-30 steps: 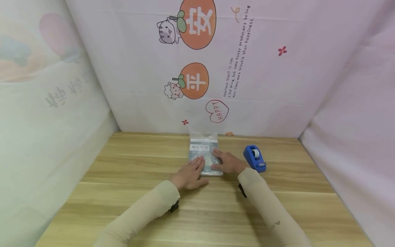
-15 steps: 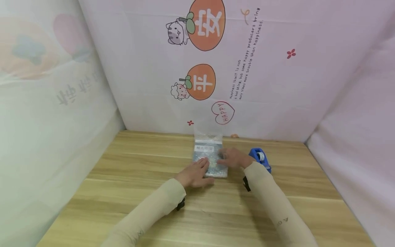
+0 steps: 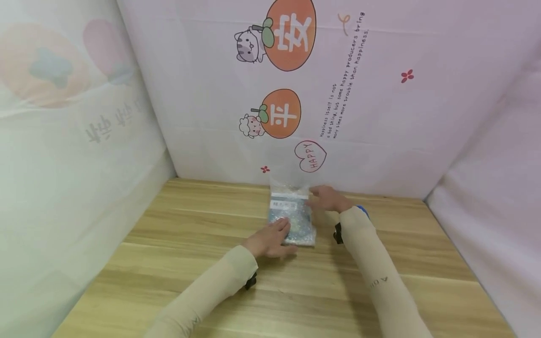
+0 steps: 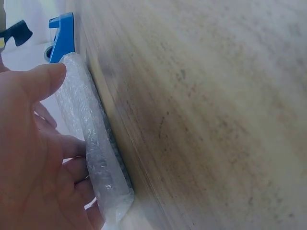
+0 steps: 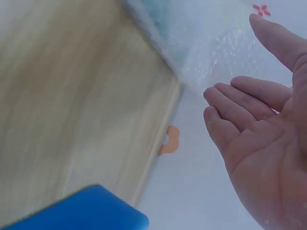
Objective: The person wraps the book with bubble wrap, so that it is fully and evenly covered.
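Hanging beyond the left grip (image 3: 272,239) and the right grip (image 3: 331,198): a white cloth (image 3: 203,84) with colourful cartoon prints and lettering.
Wood bench (image 3: 190,220): pale and streaked, spreading beneath both grips and out to either side.
Cream sleeves (image 3: 376,263): one running back from each grip.
Wrapped package (image 3: 297,216): lying flat under the left grip and just left of the right grip; clear plastic around something bluish with a white band, the clear far end reaching toward the cloth.
Left grip: wide, fingers resting on the package's near left part, thumb off its near edge.
Right grip: wide, fingers extended, holding nothing, at the package's far right edge; I cannot tell whether it touches.
Blue tape dispenser (image 4: 66,36): right of the right grip, mostly sleeve-hidden from the head view.
Black wrist pieces (image 3: 251,280): one just behind each grip.
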The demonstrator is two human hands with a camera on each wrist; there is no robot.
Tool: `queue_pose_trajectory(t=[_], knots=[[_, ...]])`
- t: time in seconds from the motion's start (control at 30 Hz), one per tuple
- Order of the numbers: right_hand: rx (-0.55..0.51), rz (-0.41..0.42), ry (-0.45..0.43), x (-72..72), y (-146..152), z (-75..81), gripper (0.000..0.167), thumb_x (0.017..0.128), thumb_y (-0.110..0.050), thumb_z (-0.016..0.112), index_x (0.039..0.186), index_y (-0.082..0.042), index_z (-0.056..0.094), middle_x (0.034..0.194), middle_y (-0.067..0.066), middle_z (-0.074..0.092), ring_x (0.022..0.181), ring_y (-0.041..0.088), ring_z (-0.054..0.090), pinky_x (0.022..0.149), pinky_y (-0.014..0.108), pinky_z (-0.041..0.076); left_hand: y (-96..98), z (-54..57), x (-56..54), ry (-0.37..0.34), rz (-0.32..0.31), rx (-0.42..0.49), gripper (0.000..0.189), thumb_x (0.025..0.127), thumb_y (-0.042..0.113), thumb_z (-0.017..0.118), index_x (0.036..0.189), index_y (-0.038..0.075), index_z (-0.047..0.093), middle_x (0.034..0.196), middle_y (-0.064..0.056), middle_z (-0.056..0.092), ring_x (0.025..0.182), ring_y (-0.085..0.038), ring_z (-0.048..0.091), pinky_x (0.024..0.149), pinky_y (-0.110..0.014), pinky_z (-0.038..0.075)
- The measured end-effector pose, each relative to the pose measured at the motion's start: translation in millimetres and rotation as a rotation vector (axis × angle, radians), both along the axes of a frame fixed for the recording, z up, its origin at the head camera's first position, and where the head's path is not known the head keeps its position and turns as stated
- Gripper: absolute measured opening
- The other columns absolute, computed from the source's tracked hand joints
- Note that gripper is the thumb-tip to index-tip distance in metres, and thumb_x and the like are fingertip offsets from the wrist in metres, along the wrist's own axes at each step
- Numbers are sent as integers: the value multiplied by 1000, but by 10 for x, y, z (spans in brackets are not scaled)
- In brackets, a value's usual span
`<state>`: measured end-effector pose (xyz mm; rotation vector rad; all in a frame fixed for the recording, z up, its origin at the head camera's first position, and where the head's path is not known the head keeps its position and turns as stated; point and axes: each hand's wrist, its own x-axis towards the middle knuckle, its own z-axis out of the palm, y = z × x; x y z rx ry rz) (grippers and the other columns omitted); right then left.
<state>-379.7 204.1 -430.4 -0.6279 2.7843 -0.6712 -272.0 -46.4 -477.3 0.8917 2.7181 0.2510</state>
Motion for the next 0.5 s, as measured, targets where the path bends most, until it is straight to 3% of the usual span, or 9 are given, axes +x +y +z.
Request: queue_pose_trajectory(t=[0.13,0.27,0.5], knots=[[-101,-88,-45,-156,28,-56,71,105,-39,62,158,4,43,162,29,44,150,50,43,124,63,37,-11,-5,-16,-10,8,6,87,108,61,44,168,3,22,179,-13,13,167,-27,14,136,-42,18],[-225,-176,-81,-287,98,-209,73,105,-39,62,159,5,40,164,29,41,152,48,41,127,61,34,-17,-6,-7,-14,12,11,88,107,63,44,168,4,22,179,-12,14,167,-26,14,136,-42,18],[-495,-321,-227,-378,166,-494,74,105,-29,66,164,-1,32,169,23,36,157,43,33,131,58,27,-26,-15,17,-14,22,27,86,107,60,46,168,5,22,179,-10,13,167,-24,14,136,-41,17]])
